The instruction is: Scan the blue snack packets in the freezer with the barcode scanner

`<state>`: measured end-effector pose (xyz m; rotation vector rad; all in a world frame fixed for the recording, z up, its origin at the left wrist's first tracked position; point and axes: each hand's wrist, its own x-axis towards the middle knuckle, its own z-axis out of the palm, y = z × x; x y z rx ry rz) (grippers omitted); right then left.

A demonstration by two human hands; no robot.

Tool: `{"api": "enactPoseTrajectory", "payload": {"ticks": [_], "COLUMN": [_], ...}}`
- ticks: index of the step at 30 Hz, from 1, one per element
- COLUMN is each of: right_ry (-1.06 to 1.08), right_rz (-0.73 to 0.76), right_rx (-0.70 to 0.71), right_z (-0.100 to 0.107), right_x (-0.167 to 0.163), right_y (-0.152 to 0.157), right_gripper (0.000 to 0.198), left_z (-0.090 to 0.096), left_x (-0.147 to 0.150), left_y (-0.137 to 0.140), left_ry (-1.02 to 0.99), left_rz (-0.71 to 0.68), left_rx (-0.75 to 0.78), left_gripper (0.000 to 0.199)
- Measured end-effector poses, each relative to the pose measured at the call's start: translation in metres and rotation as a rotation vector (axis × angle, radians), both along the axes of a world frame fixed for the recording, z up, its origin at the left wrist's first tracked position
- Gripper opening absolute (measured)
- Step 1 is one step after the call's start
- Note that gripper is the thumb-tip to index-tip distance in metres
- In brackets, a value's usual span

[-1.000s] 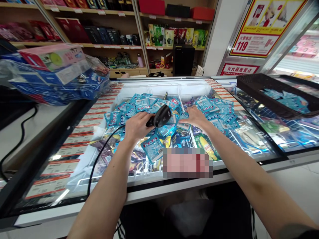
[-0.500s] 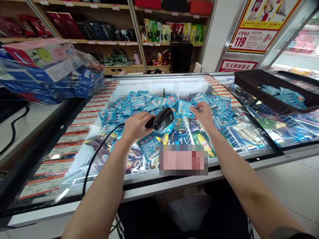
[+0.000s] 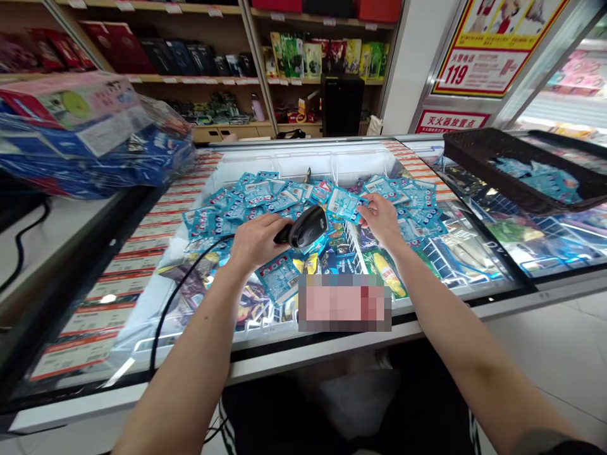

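Observation:
My left hand [image 3: 260, 241] is wrapped round the handle of a black barcode scanner [image 3: 308, 227], its head pointing right. In my right hand [image 3: 380, 218] a small blue packet [image 3: 344, 203] is pinched by its right edge, a short way from the scanner's head. Many like packets lie in a heap on the freezer's glass top, with a left pile [image 3: 256, 194] behind the scanner and a right pile [image 3: 420, 205] beyond my right hand. A single blue packet [image 3: 279, 278] lies flat below the scanner.
A dark basket [image 3: 474, 165] holding blue packets stands on the freezer at the right. Plastic-wrapped boxes [image 3: 90, 136] sit at the left. The scanner's cord [image 3: 164, 309] runs down the left side over the glass. Stocked shelves [image 3: 208, 81] line the back.
The packet in my right hand has shifted slightly left, towards the scanner, and tilted. My left hand keeps its hold on the scanner.

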<state>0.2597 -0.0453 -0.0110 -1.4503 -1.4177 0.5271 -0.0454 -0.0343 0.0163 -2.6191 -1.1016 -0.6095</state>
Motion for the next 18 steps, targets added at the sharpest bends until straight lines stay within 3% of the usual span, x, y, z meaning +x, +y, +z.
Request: {"api": "enactPoseTrajectory", "payload": {"ticks": [18], "right_ry": [0.008], "right_rz": [0.015], "right_rx": [-0.028], "right_z": [0.0028], "right_x": [-0.0058], "right_y": [-0.0016], "right_gripper": [0.026], "left_z": [0.003], "left_x": [0.0066], "left_y": [-0.0026], "left_ry": [0.03], "left_rz": [0.082], "left_rx": [-0.022], "left_gripper": [0.034]}}
